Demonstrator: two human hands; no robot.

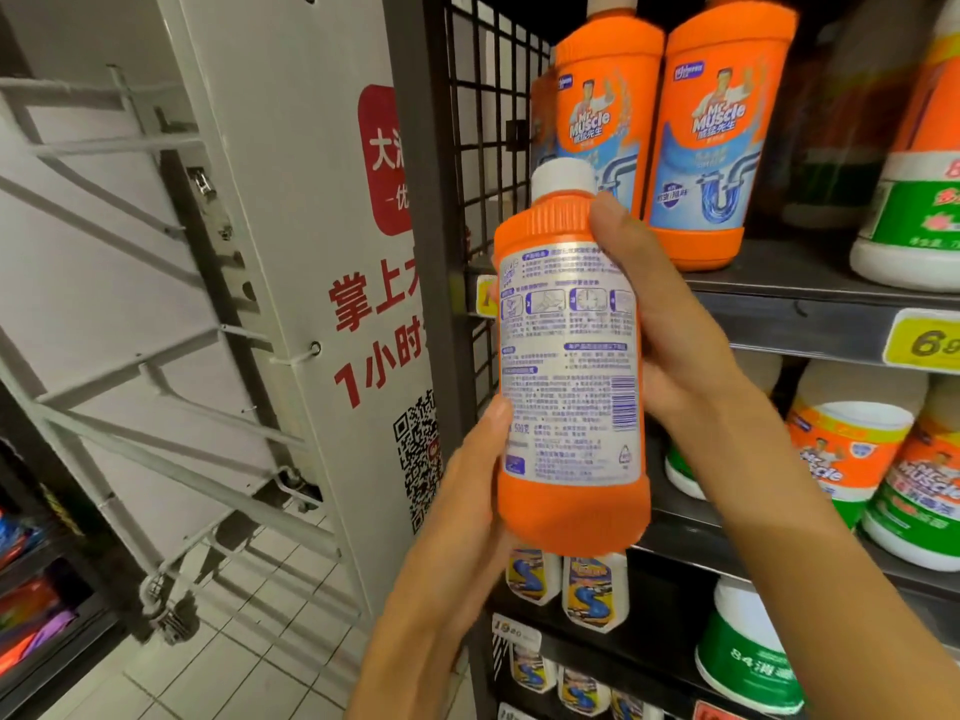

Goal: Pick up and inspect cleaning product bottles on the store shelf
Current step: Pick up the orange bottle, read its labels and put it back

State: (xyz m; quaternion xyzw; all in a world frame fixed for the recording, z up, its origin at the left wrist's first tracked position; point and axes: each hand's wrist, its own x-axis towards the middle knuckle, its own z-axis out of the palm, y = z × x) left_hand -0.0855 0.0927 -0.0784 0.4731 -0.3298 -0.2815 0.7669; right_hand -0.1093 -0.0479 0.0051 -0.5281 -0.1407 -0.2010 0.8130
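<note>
An orange bottle (569,376) with a white cap is held up in front of the shelf, its back label of small print turned toward me. My left hand (467,506) grips its lower left side, thumb on the label edge. My right hand (660,324) grips the upper right side, thumb pressed near the ribbed shoulder. Two matching orange bottles (701,127) stand upright on the upper shelf (779,298) behind it.
White and green-labelled bottles (914,210) fill the shelf's right side and the lower tiers. A yellow price tag (924,340) sits on the shelf edge. A black wire grid panel (483,111) closes the shelf's left end. A white sign panel (322,283) and metal racks stand left.
</note>
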